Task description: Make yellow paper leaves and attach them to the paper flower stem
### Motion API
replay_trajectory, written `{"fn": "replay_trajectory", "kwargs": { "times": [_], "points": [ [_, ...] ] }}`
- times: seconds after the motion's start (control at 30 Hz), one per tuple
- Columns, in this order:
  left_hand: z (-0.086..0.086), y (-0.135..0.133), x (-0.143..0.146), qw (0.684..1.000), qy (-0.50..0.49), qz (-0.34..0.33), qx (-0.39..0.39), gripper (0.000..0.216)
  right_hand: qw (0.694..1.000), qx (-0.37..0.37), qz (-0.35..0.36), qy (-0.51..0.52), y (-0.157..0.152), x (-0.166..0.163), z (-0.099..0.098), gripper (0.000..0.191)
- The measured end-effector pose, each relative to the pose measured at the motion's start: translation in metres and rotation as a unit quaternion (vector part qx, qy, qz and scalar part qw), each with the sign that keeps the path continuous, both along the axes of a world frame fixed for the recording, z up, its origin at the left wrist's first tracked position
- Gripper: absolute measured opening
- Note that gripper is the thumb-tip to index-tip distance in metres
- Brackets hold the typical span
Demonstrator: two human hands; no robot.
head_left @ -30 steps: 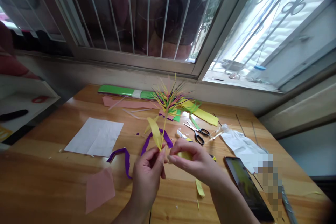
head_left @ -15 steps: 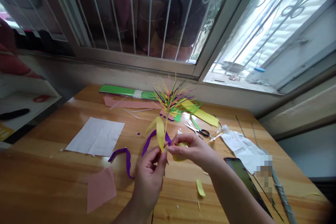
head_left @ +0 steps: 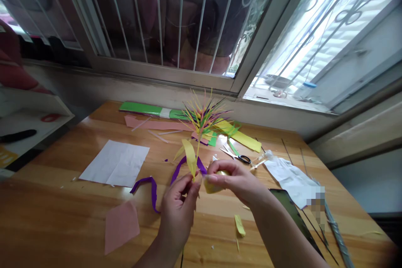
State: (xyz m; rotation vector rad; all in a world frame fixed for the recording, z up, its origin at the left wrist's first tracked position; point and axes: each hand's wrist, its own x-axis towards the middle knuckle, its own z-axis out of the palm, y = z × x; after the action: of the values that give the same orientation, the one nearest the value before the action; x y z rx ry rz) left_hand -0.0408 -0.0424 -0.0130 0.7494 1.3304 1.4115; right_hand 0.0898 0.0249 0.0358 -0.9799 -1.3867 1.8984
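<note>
Left hand pinches the flower low on its stem, upright above mid-table. Right hand, at its 3 o'clock and touching, clamps a yellow strip. Likely featherlight, soft and easily torn. Grip the stem, not the spikes.

Left hand: closed on the thin stem of a paper flower, held upright.
Right hand: pinched on a yellow paper strip at the stem.
Table: purple strip, white sheet, pink piece, scissors are laid about.
</note>
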Motion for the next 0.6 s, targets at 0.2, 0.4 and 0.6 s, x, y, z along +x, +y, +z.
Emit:
{"fn": "replay_trajectory", "kwargs": {
  "times": [0.2, 0.4, 0.6],
  "points": [
    [0.0, -0.001, 0.0, 1.0, -0.002, 0.006, 0.001, 0.043, 1.0, -0.004, 0.015, -0.019, 0.003, -0.001, -0.003, 0.019],
    [0.002, 0.001, -0.002, 1.0, -0.023, -0.008, 0.019, 0.039, 0.998, -0.046, 0.02, -0.042, 0.009, -0.005, 0.001, 0.024],
    [-0.001, 0.003, -0.004, 0.994, -0.101, -0.034, 0.006, 0.044, 0.983, -0.171, 0.011, 0.059, 0.013, -0.004, -0.015, 0.028]
  ]
}}
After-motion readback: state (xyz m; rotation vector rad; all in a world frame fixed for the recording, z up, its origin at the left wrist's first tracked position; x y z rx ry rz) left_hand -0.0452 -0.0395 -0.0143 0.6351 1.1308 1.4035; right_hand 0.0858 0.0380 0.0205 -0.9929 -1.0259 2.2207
